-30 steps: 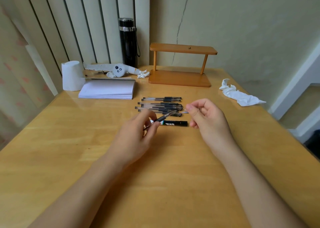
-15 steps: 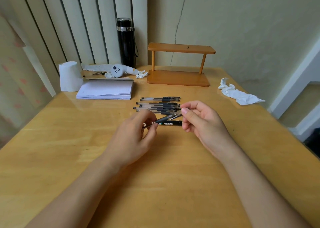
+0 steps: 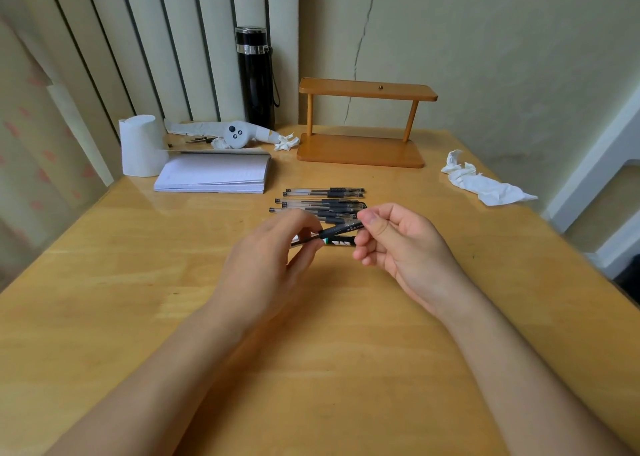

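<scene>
A black pen [image 3: 341,229] hangs tilted just above the wooden table [image 3: 104,282], held at both ends. My left hand [image 3: 266,265] pinches its lower left part between thumb and fingers. My right hand [image 3: 398,244] pinches its upper right end with thumb and forefinger. Beneath the pen lies a small black box with white and green print [image 3: 341,241]. Just behind my hands, several clear pens with black grips [image 3: 322,202] lie in a loose row on the table.
A white notebook [image 3: 214,175] and a paper roll [image 3: 142,145] sit at the back left. A black flask [image 3: 256,77], a white gadget [image 3: 235,132] and a wooden stand [image 3: 363,123] line the back. Crumpled tissue [image 3: 485,181] lies at the right.
My right hand has moved left and closed its thumb and forefinger on the pen's end. The left hand has kept hold of the pen, nearly still.
</scene>
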